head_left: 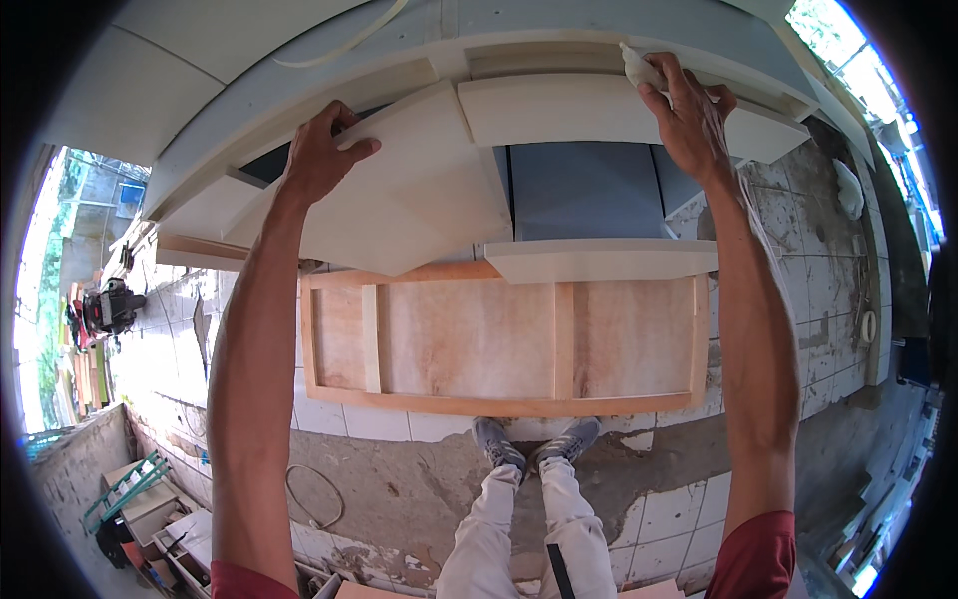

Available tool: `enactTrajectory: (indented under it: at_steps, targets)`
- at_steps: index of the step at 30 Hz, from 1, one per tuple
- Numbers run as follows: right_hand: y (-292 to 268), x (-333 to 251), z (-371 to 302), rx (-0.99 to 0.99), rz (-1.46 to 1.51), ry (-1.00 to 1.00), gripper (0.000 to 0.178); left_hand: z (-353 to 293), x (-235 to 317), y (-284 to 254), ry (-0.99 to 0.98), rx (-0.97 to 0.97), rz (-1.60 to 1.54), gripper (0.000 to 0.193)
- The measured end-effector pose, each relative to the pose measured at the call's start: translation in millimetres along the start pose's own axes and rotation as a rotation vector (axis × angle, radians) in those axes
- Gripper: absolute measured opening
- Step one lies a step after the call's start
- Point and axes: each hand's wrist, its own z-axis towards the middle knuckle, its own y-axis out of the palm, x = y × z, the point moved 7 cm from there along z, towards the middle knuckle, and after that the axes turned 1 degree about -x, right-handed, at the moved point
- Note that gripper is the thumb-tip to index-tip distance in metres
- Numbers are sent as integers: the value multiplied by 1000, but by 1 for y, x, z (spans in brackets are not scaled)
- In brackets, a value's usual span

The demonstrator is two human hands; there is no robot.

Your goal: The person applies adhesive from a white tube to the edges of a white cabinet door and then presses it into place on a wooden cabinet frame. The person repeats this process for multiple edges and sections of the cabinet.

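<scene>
A pale cabinet stands before me with white fronts along it. My left hand (324, 155) is closed over the upper edge of a wide white front panel (399, 185), thumb on its face; the panel sits tilted. Farther right, my right hand (691, 115) has a crumpled whitish cloth-like piece (641, 68) pinched between thumb and fingers, just above the edge of a long white drawer front (559, 108). Below that front, a drawer with a grey inside (584, 190) is pulled out, its own white front (599, 261) nearest me.
A wooden frame with a plywood back (469, 339) lies on the tiled floor between the cabinet and my feet. A dark tool (112, 306) is at the left. To the right lie a tape-like ring (868, 326) and a white bag-like thing (848, 190). Scrap boards fill the lower left.
</scene>
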Motion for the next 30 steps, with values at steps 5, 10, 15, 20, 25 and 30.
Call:
enactTrajectory:
  at_steps: [5,10,15,20,25,30]
  targets:
    - [-13,-15,-11,-88,48,74,33,2,-10,1,4,-20,6,44]
    - [-49,-40,-53,-127,56,67,31,0,-6,-1,-6,-31,79,46]
    - [-81,-65,-90,-214,77,117,27,1,-2,0,-14,-29,87,46]
    - [-103,-82,-114,-332,64,159,24,-1,3,0,6,-7,38,43]
    - [-122,-89,-109,-373,87,156,25,-5,6,-1,7,-9,61,42]
    - [-113,-81,-67,-276,178,136,31,-7,5,3,5,-15,71,48]
